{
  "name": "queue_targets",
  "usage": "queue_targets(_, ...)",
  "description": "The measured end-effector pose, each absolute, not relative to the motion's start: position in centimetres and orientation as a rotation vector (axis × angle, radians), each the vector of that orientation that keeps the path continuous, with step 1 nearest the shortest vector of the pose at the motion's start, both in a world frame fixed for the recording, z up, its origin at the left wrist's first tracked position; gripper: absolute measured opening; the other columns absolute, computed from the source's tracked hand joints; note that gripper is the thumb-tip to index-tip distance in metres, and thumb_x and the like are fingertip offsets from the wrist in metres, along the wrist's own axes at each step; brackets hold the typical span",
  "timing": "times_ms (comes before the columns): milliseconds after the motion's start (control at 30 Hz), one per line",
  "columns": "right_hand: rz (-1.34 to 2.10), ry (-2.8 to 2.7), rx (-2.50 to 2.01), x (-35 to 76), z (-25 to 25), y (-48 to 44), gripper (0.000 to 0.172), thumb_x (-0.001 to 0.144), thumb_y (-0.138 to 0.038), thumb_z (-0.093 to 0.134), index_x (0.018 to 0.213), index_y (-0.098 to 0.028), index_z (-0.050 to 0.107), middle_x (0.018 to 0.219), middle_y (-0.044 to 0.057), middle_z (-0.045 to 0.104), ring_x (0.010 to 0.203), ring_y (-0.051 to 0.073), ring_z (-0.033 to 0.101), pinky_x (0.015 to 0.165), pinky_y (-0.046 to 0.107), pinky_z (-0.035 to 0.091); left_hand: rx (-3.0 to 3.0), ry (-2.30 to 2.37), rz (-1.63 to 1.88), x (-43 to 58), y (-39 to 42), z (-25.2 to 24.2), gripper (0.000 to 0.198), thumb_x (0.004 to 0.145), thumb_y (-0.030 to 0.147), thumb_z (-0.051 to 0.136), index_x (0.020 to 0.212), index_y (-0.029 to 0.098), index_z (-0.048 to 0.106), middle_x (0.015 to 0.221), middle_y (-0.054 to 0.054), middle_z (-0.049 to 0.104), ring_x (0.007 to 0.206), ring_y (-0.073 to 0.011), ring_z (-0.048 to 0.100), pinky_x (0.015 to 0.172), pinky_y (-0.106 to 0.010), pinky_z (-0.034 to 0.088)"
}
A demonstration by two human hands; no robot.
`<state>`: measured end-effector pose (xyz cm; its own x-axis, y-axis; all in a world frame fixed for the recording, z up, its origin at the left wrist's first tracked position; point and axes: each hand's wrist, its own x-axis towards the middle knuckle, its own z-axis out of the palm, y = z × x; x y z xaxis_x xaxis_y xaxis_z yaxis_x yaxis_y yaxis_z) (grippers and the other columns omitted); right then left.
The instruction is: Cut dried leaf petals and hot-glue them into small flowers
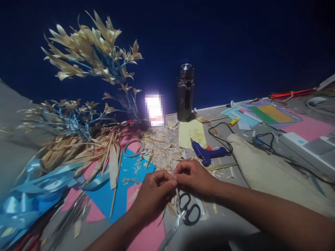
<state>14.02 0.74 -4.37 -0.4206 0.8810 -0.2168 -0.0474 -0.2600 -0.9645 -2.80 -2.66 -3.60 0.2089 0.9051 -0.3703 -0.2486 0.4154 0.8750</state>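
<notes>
My left hand (pixel 157 191) and my right hand (pixel 197 177) meet fingertip to fingertip over the middle of the table. Both are closed in a pinch on a thin, pale strip of dried husk (pixel 178 199), whose lower end hangs beneath the fingers. Most of the strip is hidden by the fingertips. Just below lies a pair of scissors (pixel 187 215) with black handles, blades pointing toward me. Pale husk scraps (pixel 163 153) are scattered beyond the hands. A blue glue gun (pixel 208 153) rests on its side past my right hand, partly on a yellow sheet (pixel 190 130).
A dark flask (pixel 185 94) stands upright at the back beside a bright pixelated screen (pixel 155 109). Husk flowers on blue stems (pixel 86 62) rise at left, above blue ribbon (pixel 42 184) and a tape roll (pixel 133 148). Right are cloth (pixel 272 170), cords and coloured sheets (pixel 272 113).
</notes>
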Motion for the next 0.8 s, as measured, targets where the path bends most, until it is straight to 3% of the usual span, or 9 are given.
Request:
queue_targets(133,1.750,-1.338,-1.133,14.1,-3.6,0.6,0.008,0.072,-0.022,0.068,0.069,-0.016,0.069,0.052,-0.005,0.051,0.049,0.009,0.042,0.046,0.021,0.028,0.839,1.124,0.896,-2.9,-2.6,-3.9,0.033,0.071,0.036,0.085,0.062,0.016,0.061,0.046,0.004,0.050,0.044,-0.0070,0.037,0.046,-0.023,0.023)
queue_targets(400,1.686,-1.507,-1.150,14.2,-3.2,0.7,0.006,0.070,-0.020,0.063,0.070,-0.016,0.067,0.053,-0.006,0.049,0.050,0.009,0.041,0.047,0.020,0.029,0.861,1.094,0.865,-3.0,-2.5,-3.5,0.030,0.066,0.032,0.087,0.061,0.016,0.062,0.044,0.003,0.052,0.041,-0.0074,0.041,0.043,-0.021,0.025)
queue_targets(567,1.598,-1.546,-1.180,14.2,-3.2,0.6,0.005,0.071,-0.020,0.065,0.072,-0.016,0.066,0.055,-0.007,0.050,0.052,0.008,0.040,0.047,0.020,0.028,0.792,1.080,0.874,-3.2,-2.2,-3.6,0.029,0.066,0.030,0.088,0.068,0.018,0.062,0.042,0.006,0.051,0.036,-0.0062,0.037,0.039,-0.019,0.020)
queue_targets(800,1.482,-1.687,-1.260,14.0,-3.0,0.5,0.004,0.071,-0.013,0.066,0.068,-0.016,0.065,0.054,-0.007,0.049,0.052,0.008,0.040,0.049,0.019,0.030,0.726,0.995,0.965,-3.2,-2.3,-4.0,0.033,0.065,0.027,0.093,0.072,0.018,0.062,0.047,0.009,0.047,0.042,-0.0055,0.038,0.044,-0.020,0.025)
